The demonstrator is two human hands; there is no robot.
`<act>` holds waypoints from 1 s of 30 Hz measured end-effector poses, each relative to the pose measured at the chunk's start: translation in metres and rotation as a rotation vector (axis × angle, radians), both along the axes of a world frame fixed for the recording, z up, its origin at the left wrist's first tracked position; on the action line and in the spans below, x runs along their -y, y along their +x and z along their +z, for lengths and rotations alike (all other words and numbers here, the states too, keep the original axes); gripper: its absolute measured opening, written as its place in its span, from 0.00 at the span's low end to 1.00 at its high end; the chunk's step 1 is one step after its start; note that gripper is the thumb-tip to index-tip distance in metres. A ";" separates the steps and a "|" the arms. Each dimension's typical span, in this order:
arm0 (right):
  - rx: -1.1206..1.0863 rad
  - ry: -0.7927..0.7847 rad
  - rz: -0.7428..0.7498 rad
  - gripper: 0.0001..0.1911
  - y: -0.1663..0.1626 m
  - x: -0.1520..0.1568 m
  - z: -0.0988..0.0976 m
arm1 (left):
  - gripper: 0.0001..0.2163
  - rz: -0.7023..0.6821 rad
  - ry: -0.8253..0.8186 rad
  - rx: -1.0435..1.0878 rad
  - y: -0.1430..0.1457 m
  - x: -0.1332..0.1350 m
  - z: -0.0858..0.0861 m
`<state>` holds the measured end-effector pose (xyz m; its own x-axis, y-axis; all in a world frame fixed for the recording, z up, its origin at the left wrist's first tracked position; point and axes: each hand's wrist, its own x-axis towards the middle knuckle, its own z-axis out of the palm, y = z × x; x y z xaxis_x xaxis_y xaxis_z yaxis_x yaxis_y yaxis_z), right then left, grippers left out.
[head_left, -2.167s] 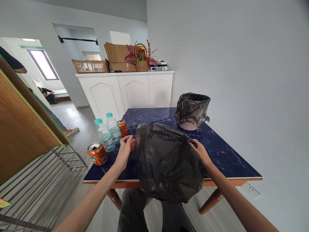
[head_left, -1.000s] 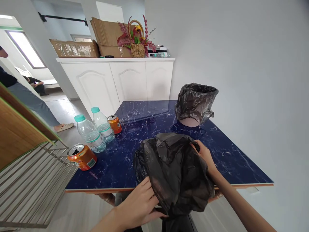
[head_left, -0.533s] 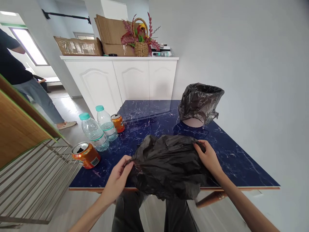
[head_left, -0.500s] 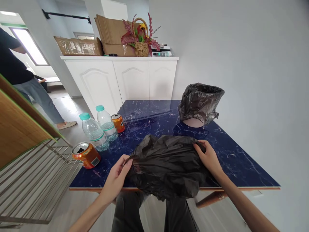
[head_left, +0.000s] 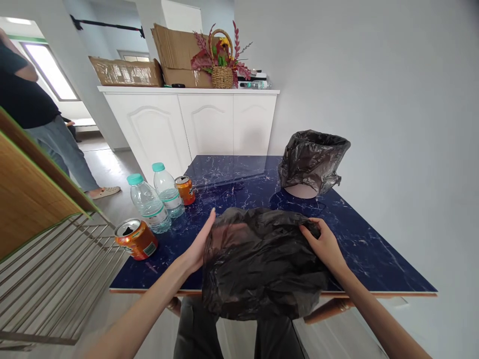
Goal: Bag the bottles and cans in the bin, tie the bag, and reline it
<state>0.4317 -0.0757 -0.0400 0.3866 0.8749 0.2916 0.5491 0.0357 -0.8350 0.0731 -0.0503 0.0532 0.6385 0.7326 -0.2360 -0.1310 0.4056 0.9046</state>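
Note:
A thin black plastic bag [head_left: 262, 264] is spread over the table's front edge and droops above my lap. My right hand [head_left: 322, 244] pinches its upper right corner between thumb and fingers. At the bag's left end is my left hand [head_left: 202, 242], thumb raised outside it. The fingers of that hand stretch out under the sheer plastic and show faintly through it; whether they are inside the bag or behind it I cannot tell. Farther back stands a bin [head_left: 300, 191] lined with another black bag [head_left: 312, 162], its mouth open.
Along the table's left side stand two clear bottles [head_left: 150, 207] with teal caps and two orange drink cans [head_left: 136, 240]. A metal rack [head_left: 56, 274] adjoins that side. Beyond the blue table [head_left: 232, 174], a white cabinet [head_left: 153, 124] carries boxes and a flower basket. A person [head_left: 33, 99] stands at far left.
My left hand has let go of the bag's left edge and slid its fingers under the plastic, thumb up. The bag's left part is spread wider. My right hand keeps its pinch.

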 end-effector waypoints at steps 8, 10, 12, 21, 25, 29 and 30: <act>0.022 0.017 -0.016 0.22 -0.001 -0.001 0.001 | 0.30 0.580 0.377 -0.303 0.030 -0.068 -0.011; 0.023 0.020 -0.029 0.21 -0.001 -0.001 0.000 | 0.30 0.668 0.417 -0.338 0.021 -0.081 -0.008; 0.026 0.021 -0.048 0.20 0.000 -0.001 0.000 | 0.28 0.748 0.459 -0.387 0.013 -0.083 -0.001; 0.052 0.016 -0.156 0.22 0.005 -0.006 -0.006 | 0.20 -0.025 1.218 -0.692 0.016 0.010 0.005; 0.092 -0.023 -0.122 0.21 0.018 -0.018 -0.006 | 0.30 -0.274 1.213 -0.837 0.017 0.009 -0.027; 0.155 -0.093 -0.079 0.22 0.044 -0.030 0.004 | 0.35 -0.257 1.350 -0.917 0.015 -0.023 -0.043; 0.173 -0.113 -0.073 0.24 0.051 -0.031 0.008 | 0.34 -0.222 1.389 -0.940 0.014 -0.030 -0.040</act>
<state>0.4827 -0.0450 -0.0315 0.4030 0.8773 0.2607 0.6823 -0.0981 -0.7244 0.0870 -0.0204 0.0134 0.7735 0.6200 0.1319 0.5670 -0.7697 0.2933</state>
